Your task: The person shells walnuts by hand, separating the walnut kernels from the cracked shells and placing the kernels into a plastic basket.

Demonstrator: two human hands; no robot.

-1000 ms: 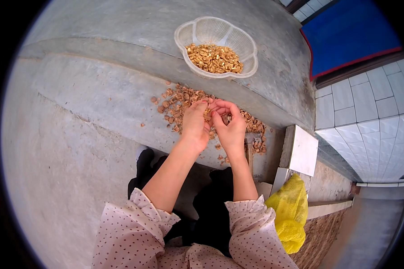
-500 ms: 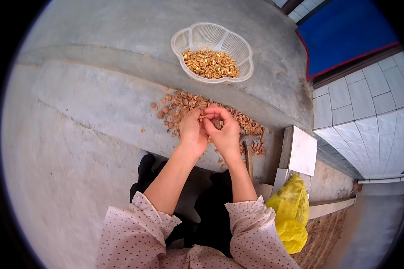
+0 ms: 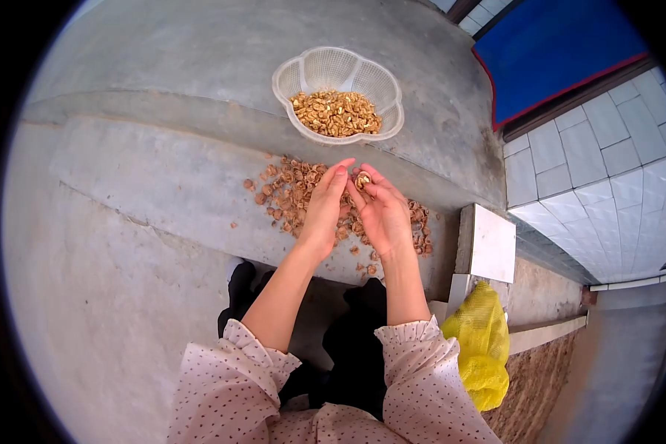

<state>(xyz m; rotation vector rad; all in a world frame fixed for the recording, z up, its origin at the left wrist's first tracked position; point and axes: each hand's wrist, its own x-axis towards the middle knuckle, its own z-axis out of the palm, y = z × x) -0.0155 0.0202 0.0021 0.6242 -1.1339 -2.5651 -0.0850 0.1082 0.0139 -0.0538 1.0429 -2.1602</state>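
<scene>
My right hand [image 3: 383, 218] holds a cracked walnut piece [image 3: 362, 179] between its thumb and fingers, its pale inside showing. Just beside it, my left hand [image 3: 323, 214] is turned on edge with its fingers curved; whether anything lies in it is hidden. Both hands are above a heap of broken walnut shells [image 3: 292, 181] on the concrete step. Beyond them, a white plastic mesh basket [image 3: 386, 81] on the upper step holds many shelled walnut kernels [image 3: 337, 112].
A white tiled block [image 3: 493, 244] stands to the right of the shells, with a yellow mesh bag [image 3: 481, 333] beside it. Farther right are a tiled wall [image 3: 607, 148] and a blue cloth [image 3: 559, 52]. My dark-clad legs are below the step.
My hands have moved slightly apart, and my right hand has turned palm up, showing the walnut piece. The hammer visible earlier is now hidden behind my right hand and forearm. The view has shifted slightly.
</scene>
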